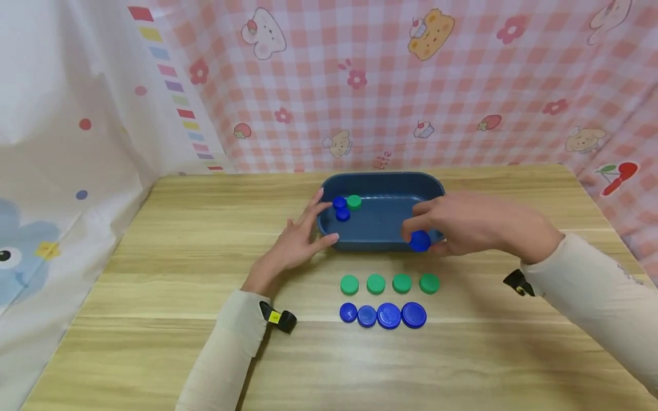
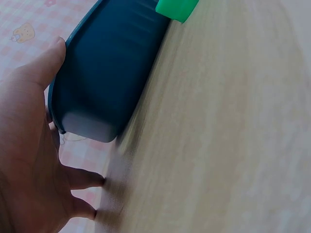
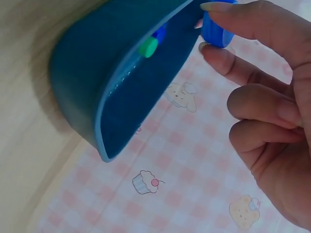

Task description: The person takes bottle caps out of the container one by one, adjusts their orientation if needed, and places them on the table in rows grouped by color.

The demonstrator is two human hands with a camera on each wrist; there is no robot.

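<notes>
Over the smooth oval tub [image 1: 382, 182], right hand [image 1: 462, 225] pinches a round ribbed blue cap [image 1: 420, 241].

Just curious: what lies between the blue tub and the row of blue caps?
A row of four green caps lies between the tub and the blue caps, seen from the head view.

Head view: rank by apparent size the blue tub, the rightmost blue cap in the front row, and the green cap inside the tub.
1. blue tub
2. rightmost blue cap
3. green cap inside the tub
The row cap lies nearer the camera, so its margin over the green cap is unsure.
</notes>
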